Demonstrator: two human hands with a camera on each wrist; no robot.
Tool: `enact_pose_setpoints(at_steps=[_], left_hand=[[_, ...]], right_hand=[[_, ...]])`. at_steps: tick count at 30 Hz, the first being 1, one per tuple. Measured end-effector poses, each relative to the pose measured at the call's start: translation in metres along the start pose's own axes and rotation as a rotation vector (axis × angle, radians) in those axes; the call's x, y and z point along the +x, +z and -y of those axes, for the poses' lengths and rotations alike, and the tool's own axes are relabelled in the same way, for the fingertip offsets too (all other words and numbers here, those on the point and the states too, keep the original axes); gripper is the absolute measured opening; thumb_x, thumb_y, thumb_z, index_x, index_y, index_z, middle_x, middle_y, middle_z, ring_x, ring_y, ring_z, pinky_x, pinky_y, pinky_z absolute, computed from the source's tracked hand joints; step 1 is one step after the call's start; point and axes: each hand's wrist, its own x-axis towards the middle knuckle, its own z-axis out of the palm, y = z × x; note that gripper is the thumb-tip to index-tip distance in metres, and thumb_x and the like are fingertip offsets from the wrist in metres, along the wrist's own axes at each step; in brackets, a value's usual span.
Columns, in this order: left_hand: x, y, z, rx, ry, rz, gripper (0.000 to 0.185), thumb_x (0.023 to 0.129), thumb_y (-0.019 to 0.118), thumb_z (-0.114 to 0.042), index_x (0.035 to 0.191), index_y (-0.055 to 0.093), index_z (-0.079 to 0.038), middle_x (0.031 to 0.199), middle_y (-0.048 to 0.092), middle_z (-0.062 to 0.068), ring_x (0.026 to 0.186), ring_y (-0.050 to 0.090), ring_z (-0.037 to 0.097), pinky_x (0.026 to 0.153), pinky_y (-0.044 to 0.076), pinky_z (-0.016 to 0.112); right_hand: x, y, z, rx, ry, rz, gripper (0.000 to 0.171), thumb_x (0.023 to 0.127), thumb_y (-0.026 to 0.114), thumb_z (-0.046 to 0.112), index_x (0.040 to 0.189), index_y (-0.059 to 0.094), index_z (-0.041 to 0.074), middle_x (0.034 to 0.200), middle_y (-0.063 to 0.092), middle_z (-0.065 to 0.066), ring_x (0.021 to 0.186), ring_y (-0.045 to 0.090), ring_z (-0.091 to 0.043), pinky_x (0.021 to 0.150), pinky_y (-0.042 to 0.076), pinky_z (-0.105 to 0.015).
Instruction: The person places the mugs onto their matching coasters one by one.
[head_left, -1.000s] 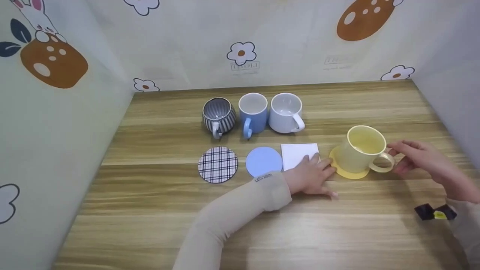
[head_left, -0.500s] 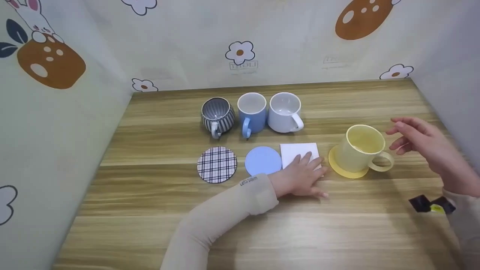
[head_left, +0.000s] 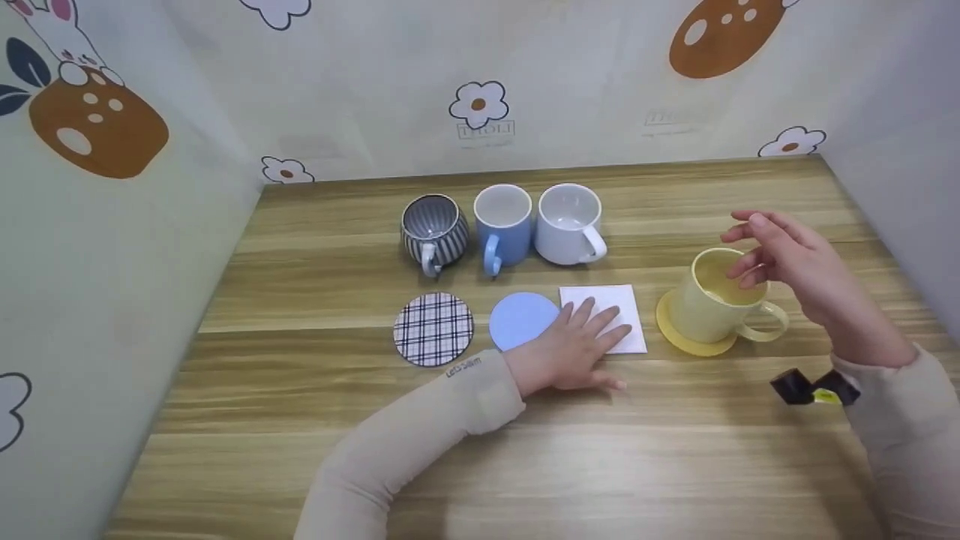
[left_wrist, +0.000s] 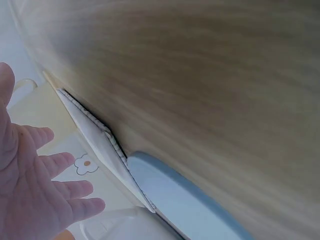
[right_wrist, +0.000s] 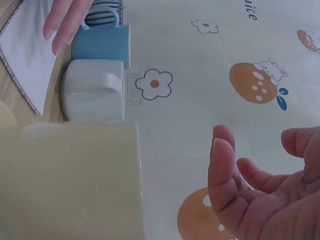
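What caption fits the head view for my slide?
Left hand rests on white square coaster; right hand hovers open over yellow mug.

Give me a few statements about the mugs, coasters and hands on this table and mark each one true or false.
1. The yellow mug stands on the yellow coaster. True.
2. The right hand grips the yellow mug's handle. False: it hovers above the mug, fingers open, holding nothing.
3. The left hand lies flat on the white square coaster. True.
4. The blue mug stands on the blue coaster. False: it stands on the table behind that coaster.
5. Five mugs are on the table. False: four.
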Motion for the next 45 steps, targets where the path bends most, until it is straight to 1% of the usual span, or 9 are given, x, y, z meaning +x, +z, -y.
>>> enact_pose_setpoints(at_steps=[6,11,13,18,22,28,32,38,45], left_hand=[[-0.010,0.005,0.004,-0.007,-0.003,-0.017,0.078,0.087,0.033,-0.066,0.148,0.016,-0.021,0.154,0.012,0.005,0.139,0.010,0.035,0.110,0.016,0.050],[-0.018,0.010,0.008,-0.024,-0.002,-0.028,0.077,0.087,0.035,-0.065,0.147,0.017,-0.021,0.154,0.012,0.007,0.139,0.011,0.036,0.109,0.016,0.051],[-0.022,0.012,0.010,-0.028,-0.004,-0.036,0.077,0.087,0.036,-0.065,0.147,0.019,-0.020,0.153,0.014,0.007,0.138,0.012,0.036,0.109,0.017,0.051],[-0.028,0.016,0.014,-0.034,-0.013,-0.047,0.077,0.087,0.036,-0.064,0.147,0.020,-0.019,0.153,0.015,0.008,0.138,0.013,0.037,0.109,0.018,0.051],[-0.032,0.017,0.018,-0.046,-0.023,-0.031,0.077,0.087,0.036,-0.064,0.147,0.018,-0.019,0.153,0.013,0.008,0.138,0.012,0.036,0.109,0.016,0.051],[-0.037,0.020,0.022,-0.077,-0.038,-0.004,0.077,0.087,0.036,-0.064,0.148,0.016,-0.020,0.154,0.011,0.008,0.139,0.009,0.035,0.110,0.015,0.051],[-0.040,0.023,0.024,-0.078,-0.041,-0.014,0.077,0.087,0.036,-0.064,0.147,0.018,-0.020,0.153,0.014,0.008,0.139,0.011,0.035,0.109,0.016,0.051],[-0.041,0.025,0.025,-0.098,-0.048,0.009,0.077,0.087,0.035,-0.065,0.148,0.017,-0.021,0.154,0.012,0.007,0.139,0.008,0.034,0.110,0.015,0.052],[-0.043,0.026,0.024,-0.071,-0.059,0.032,0.077,0.086,0.035,-0.066,0.147,0.019,-0.021,0.153,0.013,0.006,0.139,0.009,0.034,0.109,0.016,0.052]], right_hand=[[0.008,0.018,0.001,-0.020,0.017,0.017,0.025,0.096,0.045,0.031,0.114,0.050,0.016,0.101,0.058,0.002,0.069,0.064,-0.012,0.059,0.052,-0.022],[0.017,0.036,0.001,-0.118,0.062,0.034,0.032,0.097,0.038,0.038,0.119,0.046,0.016,0.108,0.053,0.002,0.072,0.063,-0.012,0.061,0.053,-0.025],[0.020,0.044,0.001,-0.149,0.076,0.049,0.040,0.097,0.036,0.040,0.124,0.042,0.011,0.112,0.049,-0.001,0.075,0.063,-0.013,0.063,0.054,-0.026],[0.028,0.062,-0.003,-0.145,0.131,0.080,0.061,0.097,0.032,0.043,0.136,0.028,-0.003,0.125,0.039,-0.011,0.078,0.063,-0.013,0.066,0.054,-0.029],[0.033,0.075,-0.010,-0.118,0.190,0.086,0.067,0.096,0.034,0.045,0.140,0.020,-0.003,0.136,0.031,-0.019,0.078,0.062,-0.011,0.064,0.055,-0.029],[0.038,0.092,-0.022,-0.073,0.244,0.082,0.070,0.096,0.038,0.043,0.143,0.011,-0.001,0.143,0.024,-0.023,0.080,0.061,-0.012,0.062,0.055,-0.029],[0.042,0.098,-0.030,-0.094,0.253,0.065,0.070,0.096,0.038,0.041,0.144,0.010,-0.001,0.145,0.023,-0.021,0.081,0.059,-0.012,0.064,0.054,-0.027],[0.053,0.104,-0.047,-0.104,0.264,0.030,0.064,0.098,0.035,0.033,0.144,0.009,-0.003,0.148,0.017,-0.021,0.078,0.058,-0.009,0.065,0.052,-0.023],[0.063,0.110,-0.064,-0.050,0.268,-0.043,0.060,0.098,0.036,0.028,0.142,0.012,-0.004,0.144,0.024,-0.022,0.074,0.058,-0.009,0.063,0.051,-0.020]])
